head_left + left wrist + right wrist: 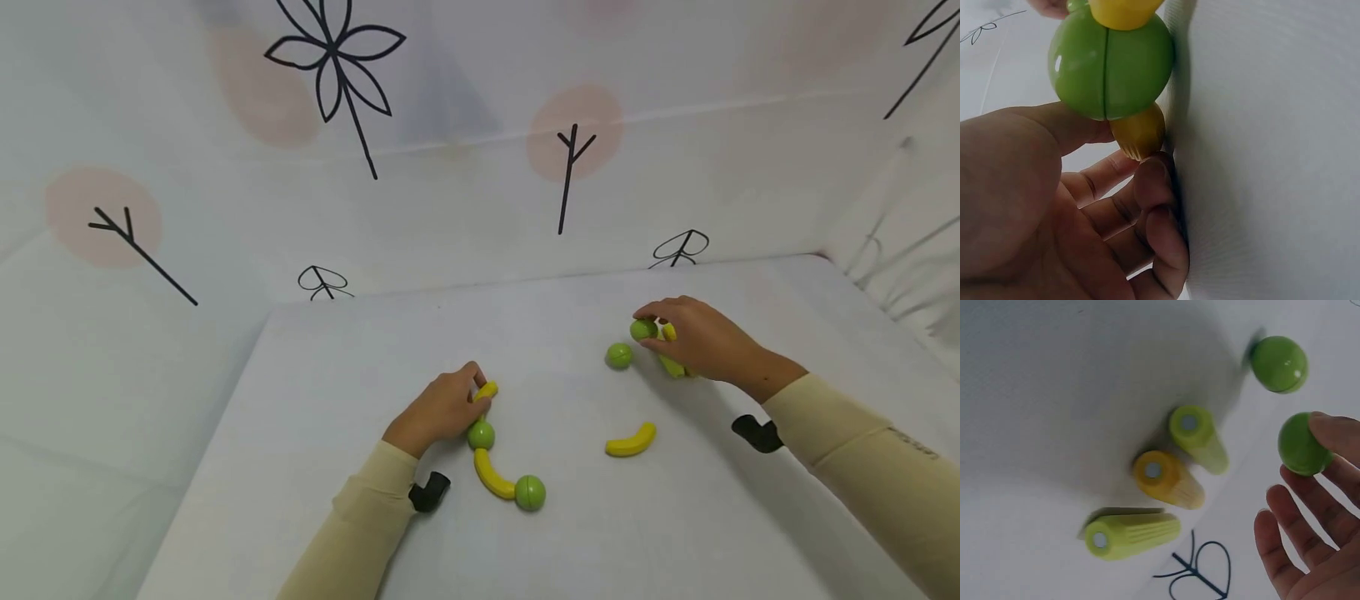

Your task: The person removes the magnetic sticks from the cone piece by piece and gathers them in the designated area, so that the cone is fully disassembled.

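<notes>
My left hand (444, 406) pinches a yellow curved stick (489, 389) between thumb and fingers. That stick meets a green ball (481, 435), which a second yellow curved stick (491, 476) joins to another green ball (530, 493), forming a bent chain on the table. In the left wrist view the near green ball (1110, 65) hides part of the held stick (1139, 132). At the right, my right hand (701, 340) holds a green ball (1302, 445) between thumb and fingers, above the table. Beside it lies a loose green ball (619, 356).
Below the right hand, two yellow-green sticks (1132, 535) and one orange-yellow stick (1172, 482) show silver discs on their ends. A single yellow curved stick (632, 442) lies between the hands. White patterned cloth (465, 208) rises behind the white table (337, 358).
</notes>
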`<act>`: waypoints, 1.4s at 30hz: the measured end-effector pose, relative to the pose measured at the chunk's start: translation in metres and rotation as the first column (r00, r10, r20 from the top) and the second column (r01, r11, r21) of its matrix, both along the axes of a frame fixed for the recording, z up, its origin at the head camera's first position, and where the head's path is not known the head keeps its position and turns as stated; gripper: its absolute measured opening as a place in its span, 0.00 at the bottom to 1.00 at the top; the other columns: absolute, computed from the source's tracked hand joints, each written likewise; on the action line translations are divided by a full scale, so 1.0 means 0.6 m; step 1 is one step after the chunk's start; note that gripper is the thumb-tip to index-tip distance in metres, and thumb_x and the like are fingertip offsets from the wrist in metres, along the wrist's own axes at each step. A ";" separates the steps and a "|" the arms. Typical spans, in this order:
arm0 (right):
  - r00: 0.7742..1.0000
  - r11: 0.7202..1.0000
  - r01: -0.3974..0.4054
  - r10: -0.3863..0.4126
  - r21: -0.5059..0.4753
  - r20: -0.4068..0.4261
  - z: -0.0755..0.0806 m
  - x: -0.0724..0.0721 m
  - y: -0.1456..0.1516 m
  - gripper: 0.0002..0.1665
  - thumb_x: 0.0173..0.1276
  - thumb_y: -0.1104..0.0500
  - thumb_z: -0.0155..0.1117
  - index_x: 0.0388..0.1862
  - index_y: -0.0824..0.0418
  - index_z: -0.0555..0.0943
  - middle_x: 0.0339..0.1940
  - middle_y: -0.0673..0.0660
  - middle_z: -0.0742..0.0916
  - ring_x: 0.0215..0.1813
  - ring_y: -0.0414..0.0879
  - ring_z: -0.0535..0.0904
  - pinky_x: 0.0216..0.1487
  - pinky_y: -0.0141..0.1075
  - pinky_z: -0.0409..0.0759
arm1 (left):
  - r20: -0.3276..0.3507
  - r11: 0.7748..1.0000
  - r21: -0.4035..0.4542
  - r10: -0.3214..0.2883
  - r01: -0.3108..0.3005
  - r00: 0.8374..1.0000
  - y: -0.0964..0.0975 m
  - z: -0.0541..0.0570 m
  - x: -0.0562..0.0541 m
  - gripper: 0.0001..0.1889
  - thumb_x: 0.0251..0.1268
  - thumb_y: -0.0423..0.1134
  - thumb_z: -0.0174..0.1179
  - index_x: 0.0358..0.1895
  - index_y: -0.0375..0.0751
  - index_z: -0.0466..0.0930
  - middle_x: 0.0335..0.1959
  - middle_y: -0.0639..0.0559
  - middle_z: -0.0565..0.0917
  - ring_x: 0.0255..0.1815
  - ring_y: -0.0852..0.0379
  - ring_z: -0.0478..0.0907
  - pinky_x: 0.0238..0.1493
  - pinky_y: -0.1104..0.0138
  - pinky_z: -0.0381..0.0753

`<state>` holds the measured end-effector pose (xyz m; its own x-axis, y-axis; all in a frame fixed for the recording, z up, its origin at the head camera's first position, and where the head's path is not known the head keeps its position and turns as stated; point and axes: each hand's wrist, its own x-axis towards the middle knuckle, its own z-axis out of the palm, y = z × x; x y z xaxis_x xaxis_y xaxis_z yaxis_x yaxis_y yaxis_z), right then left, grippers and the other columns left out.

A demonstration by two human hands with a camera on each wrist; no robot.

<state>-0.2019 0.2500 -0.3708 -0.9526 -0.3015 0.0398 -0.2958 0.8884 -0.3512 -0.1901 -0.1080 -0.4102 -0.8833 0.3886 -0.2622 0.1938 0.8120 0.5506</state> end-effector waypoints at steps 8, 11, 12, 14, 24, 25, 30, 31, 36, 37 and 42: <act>0.998 0.999 -0.011 0.008 0.038 0.058 -0.014 -0.008 0.005 0.24 0.65 0.64 0.69 0.60 0.65 0.80 0.55 0.64 0.85 0.61 0.62 0.75 0.59 0.59 0.76 | -0.001 1.000 0.011 -0.011 0.011 1.000 0.001 0.003 0.000 0.10 0.74 0.42 0.57 0.53 0.45 0.73 0.30 0.51 0.79 0.26 0.56 0.73 0.29 0.67 0.72; 0.998 0.999 -0.021 0.019 0.040 0.055 -0.017 -0.010 0.006 0.23 0.66 0.65 0.68 0.60 0.65 0.80 0.58 0.65 0.84 0.63 0.63 0.74 0.61 0.60 0.75 | 0.001 1.000 0.011 -0.010 0.010 1.000 0.002 0.006 -0.001 0.10 0.74 0.42 0.57 0.52 0.45 0.73 0.30 0.51 0.79 0.26 0.56 0.73 0.29 0.66 0.72; 0.998 0.999 -0.025 0.023 0.042 0.053 -0.018 -0.010 0.007 0.23 0.65 0.65 0.68 0.60 0.65 0.80 0.58 0.65 0.84 0.63 0.64 0.74 0.61 0.60 0.74 | 0.001 1.000 0.009 -0.010 0.010 1.000 0.002 0.007 -0.001 0.10 0.74 0.42 0.57 0.53 0.45 0.73 0.30 0.51 0.79 0.26 0.56 0.73 0.29 0.66 0.72; 0.998 0.998 -0.032 0.030 0.045 0.046 -0.020 -0.011 0.008 0.23 0.65 0.66 0.68 0.60 0.66 0.80 0.58 0.65 0.84 0.63 0.64 0.74 0.61 0.60 0.74 | 0.001 1.000 0.005 -0.010 0.010 1.000 0.003 0.008 -0.001 0.10 0.74 0.42 0.57 0.53 0.45 0.73 0.31 0.51 0.79 0.27 0.56 0.73 0.30 0.66 0.73; 0.999 0.997 -0.032 0.030 0.076 0.030 -0.029 -0.016 0.011 0.23 0.64 0.65 0.70 0.58 0.66 0.81 0.56 0.64 0.86 0.60 0.62 0.76 0.59 0.58 0.76 | 0.000 1.000 0.000 -0.002 0.002 1.000 0.002 0.009 -0.001 0.11 0.74 0.42 0.57 0.53 0.45 0.73 0.31 0.51 0.79 0.27 0.56 0.73 0.30 0.66 0.72; 0.999 0.996 -0.032 0.029 0.078 0.032 -0.029 -0.016 0.011 0.23 0.64 0.65 0.70 0.58 0.66 0.81 0.56 0.64 0.86 0.60 0.62 0.76 0.59 0.58 0.76 | 0.000 1.000 -0.001 -0.001 0.001 1.000 0.002 0.009 -0.001 0.11 0.74 0.42 0.57 0.53 0.45 0.73 0.31 0.50 0.79 0.27 0.56 0.73 0.30 0.66 0.72; 0.999 0.996 -0.033 0.029 0.084 0.039 -0.023 -0.015 0.009 0.24 0.64 0.64 0.70 0.60 0.65 0.80 0.58 0.66 0.85 0.61 0.64 0.75 0.59 0.59 0.76 | -0.001 1.000 0.001 0.003 -0.003 1.000 0.001 0.010 -0.001 0.11 0.74 0.42 0.58 0.53 0.45 0.73 0.30 0.50 0.78 0.27 0.56 0.73 0.29 0.66 0.72; 0.999 0.996 -0.032 0.029 0.087 0.040 -0.020 -0.015 0.009 0.25 0.64 0.63 0.70 0.61 0.64 0.80 0.58 0.66 0.84 0.62 0.64 0.75 0.60 0.60 0.76 | -0.003 1.000 0.001 0.003 -0.003 1.000 0.001 0.010 -0.001 0.11 0.74 0.42 0.58 0.53 0.45 0.73 0.30 0.50 0.78 0.27 0.56 0.72 0.29 0.66 0.72; 0.999 0.994 -0.034 0.036 0.103 -0.018 -0.002 0.000 0.000 0.22 0.68 0.62 0.67 0.61 0.61 0.80 0.60 0.66 0.82 0.64 0.65 0.73 0.61 0.62 0.74 | -0.013 1.000 0.006 0.001 -0.001 1.000 0.001 0.007 -0.003 0.11 0.74 0.42 0.58 0.54 0.45 0.74 0.30 0.50 0.78 0.26 0.56 0.72 0.29 0.67 0.71; 0.998 0.994 -0.042 0.047 0.097 -0.045 0.001 0.005 -0.005 0.21 0.68 0.63 0.66 0.60 0.61 0.81 0.60 0.65 0.82 0.64 0.64 0.73 0.61 0.61 0.74 | -0.013 1.000 0.007 0.002 -0.002 1.000 0.001 0.006 -0.003 0.12 0.74 0.42 0.58 0.54 0.45 0.74 0.30 0.50 0.78 0.26 0.56 0.72 0.29 0.67 0.71; 0.966 0.987 -0.149 0.157 0.055 -0.206 -0.003 0.035 -0.056 0.16 0.64 0.66 0.69 0.52 0.60 0.85 0.52 0.61 0.85 0.58 0.60 0.78 0.56 0.55 0.79 | -0.009 1.000 0.013 -0.005 0.006 1.000 -0.004 0.002 0.001 0.16 0.73 0.46 0.59 0.58 0.45 0.74 0.29 0.52 0.78 0.26 0.57 0.72 0.29 0.67 0.72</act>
<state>-0.1809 0.2165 -0.3724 -0.8669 -0.4481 0.2185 -0.4923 0.8385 -0.2336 -0.1896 -0.1106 -0.4090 -0.8834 0.3968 -0.2495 0.2029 0.8035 0.5596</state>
